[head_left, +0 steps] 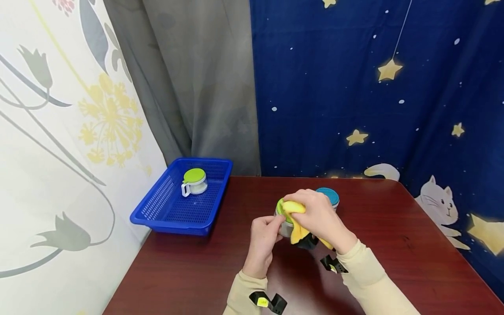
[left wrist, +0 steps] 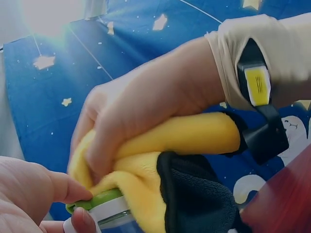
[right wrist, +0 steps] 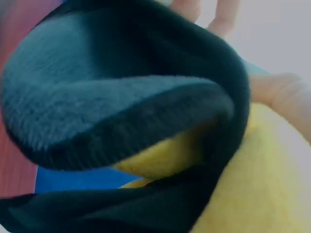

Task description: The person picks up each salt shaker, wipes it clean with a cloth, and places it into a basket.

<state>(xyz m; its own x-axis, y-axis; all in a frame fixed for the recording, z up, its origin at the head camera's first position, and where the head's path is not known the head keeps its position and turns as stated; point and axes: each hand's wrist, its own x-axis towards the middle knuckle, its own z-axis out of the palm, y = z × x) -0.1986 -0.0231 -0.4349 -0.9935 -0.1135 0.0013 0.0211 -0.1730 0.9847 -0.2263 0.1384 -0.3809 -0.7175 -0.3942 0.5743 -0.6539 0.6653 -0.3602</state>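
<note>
A small clear jar with a green lid (head_left: 280, 207) stands in front of me, partly covered by my hands. Thumb and fingers of my left hand (head_left: 264, 238) pinch it at its left side, by the white handle (left wrist: 68, 226). My right hand (head_left: 316, 214) grips a bunched cloth (head_left: 298, 234), yellow on one face and dark grey on the other, and holds it against the lid and the jar's side. In the right wrist view the folded cloth (right wrist: 112, 107) fills most of the picture and hides the jar.
Just behind my right hand stands another jar with a blue lid (head_left: 329, 195). On the left of the brown table (head_left: 197, 271) is a blue perforated basket (head_left: 181, 226), holding a green-lidded jar (head_left: 194, 181) with a white handle. Curtains hang behind the table.
</note>
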